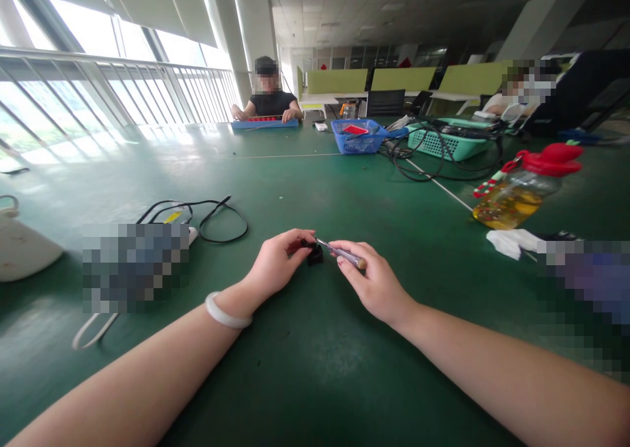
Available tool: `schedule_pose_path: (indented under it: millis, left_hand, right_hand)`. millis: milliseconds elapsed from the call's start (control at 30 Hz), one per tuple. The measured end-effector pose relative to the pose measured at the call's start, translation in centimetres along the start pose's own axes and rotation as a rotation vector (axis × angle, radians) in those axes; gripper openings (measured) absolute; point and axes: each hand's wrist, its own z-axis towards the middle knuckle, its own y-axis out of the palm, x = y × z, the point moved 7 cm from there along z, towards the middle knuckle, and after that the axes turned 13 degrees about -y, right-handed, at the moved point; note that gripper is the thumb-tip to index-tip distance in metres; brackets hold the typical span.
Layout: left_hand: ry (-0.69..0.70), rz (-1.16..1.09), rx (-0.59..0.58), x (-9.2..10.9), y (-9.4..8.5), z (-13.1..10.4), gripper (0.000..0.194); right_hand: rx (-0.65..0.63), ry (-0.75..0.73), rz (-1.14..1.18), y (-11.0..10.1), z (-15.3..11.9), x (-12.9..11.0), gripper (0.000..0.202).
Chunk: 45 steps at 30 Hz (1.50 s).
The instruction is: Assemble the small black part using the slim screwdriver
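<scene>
My left hand [275, 263] pinches a black part [315, 256] at or just above the green tabletop [315, 375], straight ahead of me. My right hand [378, 284] has fingers closed around a screwdriver [350, 256], its tip near the part.

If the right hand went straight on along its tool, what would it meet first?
Most likely the small black part in the left hand; the slim tool in the right hand points at it, though whether its tip touches is unclear.
</scene>
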Motion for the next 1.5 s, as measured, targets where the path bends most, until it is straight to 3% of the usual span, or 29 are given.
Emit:
schedule_pose_path:
  millis: [567,1000,1233,1500]
  left_hand:
    - [0.151,0.594,-0.011,1.9,1.3,-1.1,0.028]
    - [0.038,0.474,-0.029,1.5,1.1,-0.7,0.025]
    - [0.065,0.329,-0.045,1.3,0.9,-0.7,0.020]
    - [0.070,0.361,-0.020,1.6,0.7,-0.8,0.022]
  right_hand:
    - [-0.013,0.028,0.001,0.1,0.0,0.2,0.029]
    - [-0.015,0.033,0.002,0.2,0.0,0.2,0.029]
    - [-0.013,0.025,-0.006,0.1,0.0,0.2,0.028]
    - [-0.011,0.024,-0.002,0.2,0.0,0.3,0.028]
